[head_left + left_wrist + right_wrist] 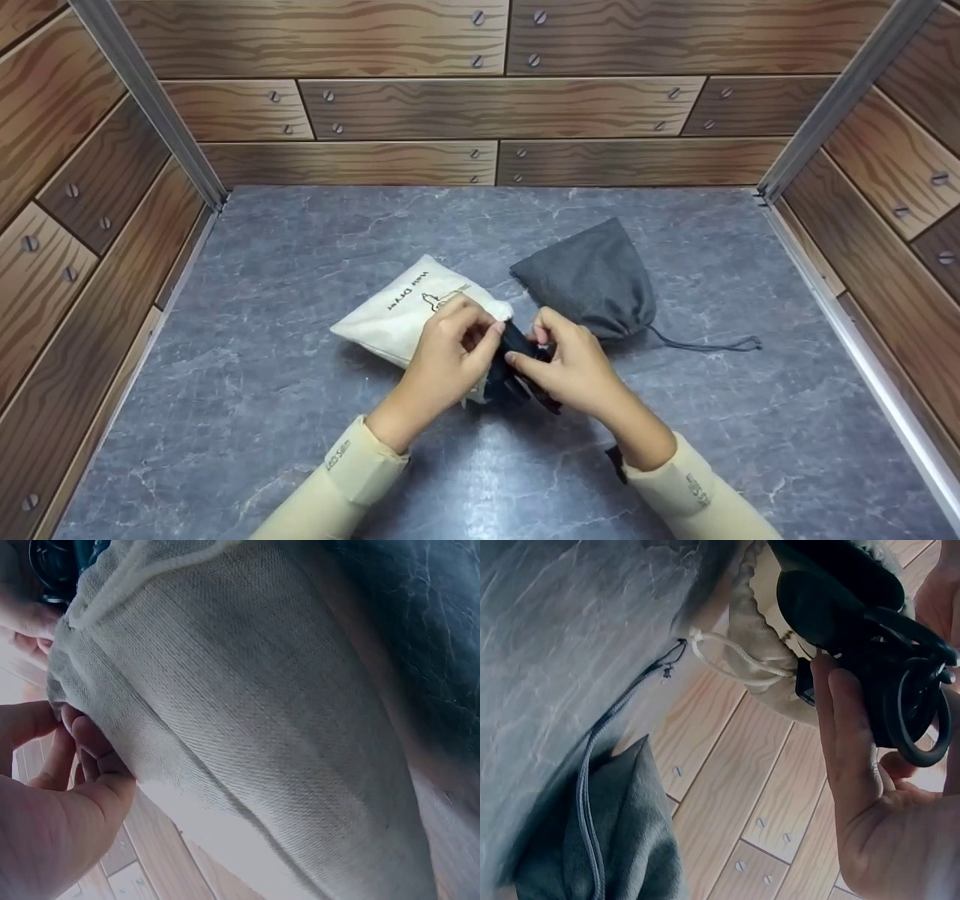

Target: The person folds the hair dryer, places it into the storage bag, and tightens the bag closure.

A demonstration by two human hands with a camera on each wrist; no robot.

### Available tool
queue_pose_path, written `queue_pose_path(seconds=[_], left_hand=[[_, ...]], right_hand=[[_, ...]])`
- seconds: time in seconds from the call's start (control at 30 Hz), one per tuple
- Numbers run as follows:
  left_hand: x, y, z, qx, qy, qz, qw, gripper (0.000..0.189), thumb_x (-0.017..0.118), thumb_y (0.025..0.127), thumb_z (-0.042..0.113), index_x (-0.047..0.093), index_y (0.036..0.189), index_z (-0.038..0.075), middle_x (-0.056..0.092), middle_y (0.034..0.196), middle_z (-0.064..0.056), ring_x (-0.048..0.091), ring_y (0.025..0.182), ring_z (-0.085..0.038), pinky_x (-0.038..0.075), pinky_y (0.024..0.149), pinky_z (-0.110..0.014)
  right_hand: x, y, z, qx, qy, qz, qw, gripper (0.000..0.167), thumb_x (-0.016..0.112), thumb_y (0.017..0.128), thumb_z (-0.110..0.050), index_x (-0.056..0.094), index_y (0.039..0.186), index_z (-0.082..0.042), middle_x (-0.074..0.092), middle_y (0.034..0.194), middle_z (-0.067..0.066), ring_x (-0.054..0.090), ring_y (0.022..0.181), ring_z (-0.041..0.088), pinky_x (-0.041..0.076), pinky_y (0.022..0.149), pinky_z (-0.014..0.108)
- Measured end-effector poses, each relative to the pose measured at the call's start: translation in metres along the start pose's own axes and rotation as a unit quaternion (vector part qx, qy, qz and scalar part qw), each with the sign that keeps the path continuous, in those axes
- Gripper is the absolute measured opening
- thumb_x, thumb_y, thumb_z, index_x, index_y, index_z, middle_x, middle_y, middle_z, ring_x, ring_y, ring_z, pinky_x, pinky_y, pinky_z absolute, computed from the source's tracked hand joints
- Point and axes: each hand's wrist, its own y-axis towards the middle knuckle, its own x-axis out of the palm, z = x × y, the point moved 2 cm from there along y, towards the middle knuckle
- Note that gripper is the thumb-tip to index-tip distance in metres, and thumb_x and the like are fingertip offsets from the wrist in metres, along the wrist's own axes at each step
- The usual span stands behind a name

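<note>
A cream drawstring bag (390, 315) printed "Hair Dryer" lies tilted, its mouth facing right. My left hand (454, 341) pinches the rim of that mouth between thumb and fingertips; in the left wrist view the left hand (67, 802) is at the bag's gathered edge. A black hair dryer (832, 615) with a round hanging loop (919, 754) sits partly inside the mouth, its inner end hidden by the cloth. My right hand (574, 367) grips its outer part, the fingers along its side in the right wrist view.
A grey drawstring bag (592, 285) lies behind my right hand, its cord (705, 345) trailing right. The cream bag's white cord (742, 656) hangs in a loop. The marbled grey tabletop (300, 465) is bounded by wood-patterned walls (495, 109) and metal posts.
</note>
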Motion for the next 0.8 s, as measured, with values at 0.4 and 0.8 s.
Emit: queue_pose_path(seconds=[0.4,0.8], left_hand=[[0.003,-0.002,0.000,0.017,-0.003,-0.025,0.9995,0.009,0.069,0.101,0.006,0.072,0.093,0.004,0.061,0.092,-0.003,0.058,0.075,-0.008,0.054,0.066,-0.021],[0.019,-0.008,0.003,0.045,-0.009,-0.024,0.9987,0.008,0.072,0.098,0.006,0.071,0.091,0.006,0.062,0.091,-0.002,0.057,0.077,-0.009,0.052,0.067,-0.022]], right_hand=[[0.009,0.006,0.000,0.002,0.003,0.041,0.9992,0.049,0.093,0.079,-0.021,0.045,0.086,-0.010,0.055,0.075,-0.004,0.046,0.062,0.009,0.041,0.059,0.025],[0.015,0.008,0.002,-0.006,0.059,0.081,0.9949,0.039,0.081,0.077,-0.002,0.043,0.082,-0.006,0.039,0.066,-0.007,0.039,0.057,0.005,0.031,0.054,0.022]])
